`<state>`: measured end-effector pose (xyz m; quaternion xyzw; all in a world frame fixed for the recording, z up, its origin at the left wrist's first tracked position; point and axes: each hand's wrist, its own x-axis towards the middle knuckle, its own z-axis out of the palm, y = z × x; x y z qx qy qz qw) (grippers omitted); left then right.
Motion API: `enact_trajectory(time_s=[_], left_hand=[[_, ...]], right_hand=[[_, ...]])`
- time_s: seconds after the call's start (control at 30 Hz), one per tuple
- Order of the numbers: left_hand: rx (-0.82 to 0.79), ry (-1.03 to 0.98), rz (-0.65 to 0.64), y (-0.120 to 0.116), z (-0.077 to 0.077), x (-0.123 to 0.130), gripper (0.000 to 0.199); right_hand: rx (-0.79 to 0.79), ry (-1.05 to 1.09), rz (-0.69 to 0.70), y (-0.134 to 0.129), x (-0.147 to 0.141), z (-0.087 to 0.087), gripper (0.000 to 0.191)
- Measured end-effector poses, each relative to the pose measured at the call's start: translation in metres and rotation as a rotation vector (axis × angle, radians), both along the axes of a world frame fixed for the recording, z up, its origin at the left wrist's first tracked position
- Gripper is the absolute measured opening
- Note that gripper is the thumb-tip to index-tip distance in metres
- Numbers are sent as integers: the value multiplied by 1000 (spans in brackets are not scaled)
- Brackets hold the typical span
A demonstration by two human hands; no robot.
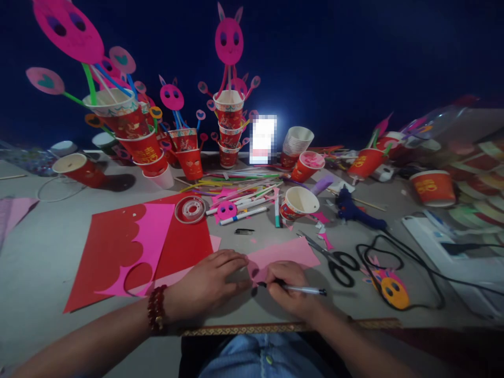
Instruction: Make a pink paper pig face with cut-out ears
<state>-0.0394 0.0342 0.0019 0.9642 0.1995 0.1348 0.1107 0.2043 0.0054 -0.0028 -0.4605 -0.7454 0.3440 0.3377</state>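
Observation:
My right hand [290,290] is closed round a black-and-clear pen [309,290], its tip end down near the lower left edge of a light pink paper strip [293,253]. Flat beside it, my left hand [210,281] has its fingers stretched out, with the fingertips at the strip's left end. A dark shape shows on the pink strip between the two hands. The pen cap [244,231] lies just beyond the strip. To the right of the strip are scissors [340,265] with black handles, lying partly open.
Red sheets [104,247] with a cut pink sheet [161,223] lie left. Behind are markers [244,216], a tape roll [190,209] and a paper cup [299,202]. Stacked cups [145,147] carry pink faces. A glue gun [356,210] and its black cord [429,270] occupy the right.

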Motion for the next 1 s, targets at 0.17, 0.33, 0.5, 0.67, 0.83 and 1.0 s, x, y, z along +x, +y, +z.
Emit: enact_trajectory(time_s=[0.17,0.33,0.5,0.67,0.83,1.0], left_hand=[[19,13,9,-1,-6,0,29],[27,7,5,-1,-4,0,28],[32,2,5,0,-3,0,28],[35,23,8,-1,-5,-1,34],[37,28,7,-1,-2,0,35],[32,24,-2,0,0,0,34]], right_hand=[[6,16,8,0,1,-1,17],[-9,22,-8,-2,2,-6,22],[11,40,-3,-2,2,-6,22],[26,117,-86,0,1,-3,16],[-3,75,-146,2,-2,-4,13],[-24,22,-116,2,-3,-4,12]])
